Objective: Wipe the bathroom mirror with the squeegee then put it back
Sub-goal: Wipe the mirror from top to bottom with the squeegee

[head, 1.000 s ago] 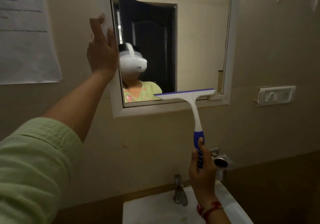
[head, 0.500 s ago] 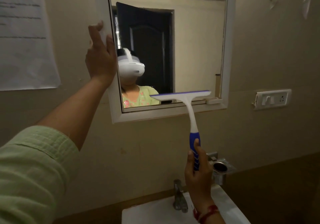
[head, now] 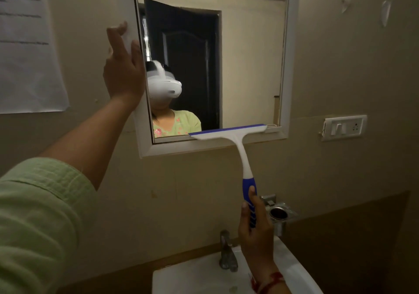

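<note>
We hold the squeegee (head: 240, 155) low at the bottom right of the mirror (head: 249, 66). Its blade lies along the lower edge of the glass, just above the bottom rail of the white frame (head: 291, 55), and its right tip stops just short of the right-hand rail. Above the blade the glass runs open to the top; below it come only the rail and bare wall (head: 181, 191). Our right hand (head: 256, 232) has its grip closed round the blue lower handle, fingers curled and thumb laid up the front, above the sink (head: 294, 268) and near the tap (head: 226, 253). A metal cup holder (head: 277, 216) on the wall crowds that hand on its right. Our left hand (head: 123, 66), in a green sleeve (head: 34, 225), lies flat on the frame's left rail, fingers straight, its grip holding nothing. A paper sheet (head: 27, 55) hangs to its left, and a switch plate (head: 344, 127) sits well right of the mirror. The squeegee is T-shaped, with a white head and neck, a thin blue strip along the top edge and a blue handle with white ribs, leaning slightly rightward going down.
</note>
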